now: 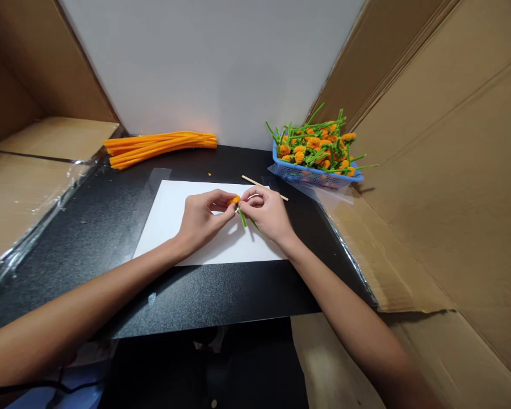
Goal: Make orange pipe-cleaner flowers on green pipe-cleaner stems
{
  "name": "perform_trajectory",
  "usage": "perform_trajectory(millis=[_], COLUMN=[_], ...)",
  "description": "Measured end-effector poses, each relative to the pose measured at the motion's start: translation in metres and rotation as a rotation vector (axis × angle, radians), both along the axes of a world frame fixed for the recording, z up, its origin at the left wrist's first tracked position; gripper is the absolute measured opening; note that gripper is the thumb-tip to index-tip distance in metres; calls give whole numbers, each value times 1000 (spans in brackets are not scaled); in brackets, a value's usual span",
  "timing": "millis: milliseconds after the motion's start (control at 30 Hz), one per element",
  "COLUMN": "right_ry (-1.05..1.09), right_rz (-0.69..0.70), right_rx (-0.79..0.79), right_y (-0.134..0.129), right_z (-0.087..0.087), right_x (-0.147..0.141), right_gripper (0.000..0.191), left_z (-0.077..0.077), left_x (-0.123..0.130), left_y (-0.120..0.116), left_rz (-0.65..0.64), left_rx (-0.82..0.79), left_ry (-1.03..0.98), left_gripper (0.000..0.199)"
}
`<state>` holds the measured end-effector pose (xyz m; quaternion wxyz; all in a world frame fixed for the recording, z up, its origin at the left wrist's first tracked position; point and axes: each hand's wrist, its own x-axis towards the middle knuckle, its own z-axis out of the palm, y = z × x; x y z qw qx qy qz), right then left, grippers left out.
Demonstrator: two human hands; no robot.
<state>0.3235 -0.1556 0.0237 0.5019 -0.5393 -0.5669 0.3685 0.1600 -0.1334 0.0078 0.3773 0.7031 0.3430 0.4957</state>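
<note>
Above a white sheet, my left hand pinches a small orange fuzzy flower between thumb and fingers. Close beside it on the right, my right hand is closed at the flower's green stem, its thumb and index finger pressed together. Green stem ends hang below the fingertips over the sheet. A thin wooden stick lies just behind my right hand, partly hidden by it.
Long orange fuzzy sticks lie at the back left of the black table. A blue basket of orange flowers with green stems stands at the back right. Cardboard walls rise at both sides.
</note>
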Motion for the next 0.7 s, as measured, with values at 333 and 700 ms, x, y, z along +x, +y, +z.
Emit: perform_trajectory(millis=[333, 700], right_ry=[47, 245], right_rz=[-35, 55], right_rx=[-80, -201], right_y=[0, 0], right_z=[-2, 5], right_x=[1, 6], right_gripper=[10, 24], left_z=[0, -3], left_x=[0, -3], left_y=[0, 9], left_rz=[-15, -62], left_rx=[128, -69], left_ry=[112, 30], left_gripper=[17, 27])
